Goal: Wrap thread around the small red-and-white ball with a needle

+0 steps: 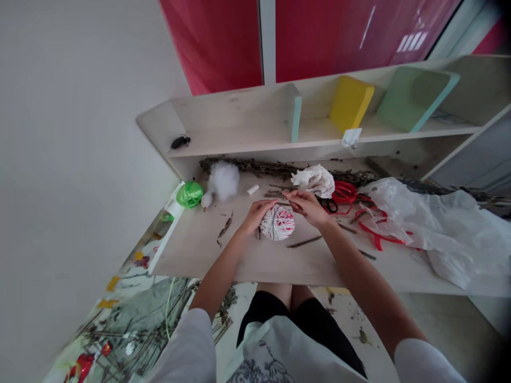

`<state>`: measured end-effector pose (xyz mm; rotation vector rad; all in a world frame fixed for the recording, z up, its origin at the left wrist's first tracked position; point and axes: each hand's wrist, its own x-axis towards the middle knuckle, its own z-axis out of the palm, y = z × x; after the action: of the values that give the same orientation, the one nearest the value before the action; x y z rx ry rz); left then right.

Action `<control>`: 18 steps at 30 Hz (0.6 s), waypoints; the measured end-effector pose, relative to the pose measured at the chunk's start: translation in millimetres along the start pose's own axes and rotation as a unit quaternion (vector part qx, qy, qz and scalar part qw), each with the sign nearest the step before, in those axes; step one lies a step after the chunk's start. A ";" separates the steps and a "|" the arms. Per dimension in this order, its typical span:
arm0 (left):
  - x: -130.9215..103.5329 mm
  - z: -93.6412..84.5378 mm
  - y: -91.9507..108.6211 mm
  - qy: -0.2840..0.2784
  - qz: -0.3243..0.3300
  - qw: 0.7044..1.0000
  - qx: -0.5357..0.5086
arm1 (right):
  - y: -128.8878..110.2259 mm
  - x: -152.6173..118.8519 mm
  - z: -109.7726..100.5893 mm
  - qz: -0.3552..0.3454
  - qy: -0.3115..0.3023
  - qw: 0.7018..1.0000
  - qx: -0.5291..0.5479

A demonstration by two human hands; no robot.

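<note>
A round ball wrapped in white string (pixel 278 224), with pink showing between the strands, rests on the pale wooden desk (pixel 255 263). My left hand (pixel 257 215) curves around the ball's left and upper side, its fingertips on top, and steadies it. Just above and to the right of the ball, my right hand (pixel 307 206) is closed in a pinch. What its fingertips hold, if anything, is too small to make out. Thin brown twigs (pixel 305 242) lie near the ball, and more lie behind the fingers.
At the left are a green wrapped ball (pixel 190 194), white stuffing (pixel 224 181) and a small white roll (pixel 253 189). Crumpled white paper (pixel 315 180), red ribbon (pixel 344 192), black-handled scissors (pixel 329 205) and a clear plastic bag (pixel 451 229) lie right. A shelf (pixel 239 139) runs along the back.
</note>
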<state>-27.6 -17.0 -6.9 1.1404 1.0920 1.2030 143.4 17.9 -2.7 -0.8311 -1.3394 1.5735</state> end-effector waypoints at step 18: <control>24.5 -29.4 -9.3 0.148 -0.134 0.922 -0.332 | 37.2 1.5 12.3 -0.126 -0.015 0.921 -0.369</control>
<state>-54.2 8.9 -19.9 0.2831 0.9066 1.3976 124.3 13.4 -36.7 -1.0167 -2.0151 0.8643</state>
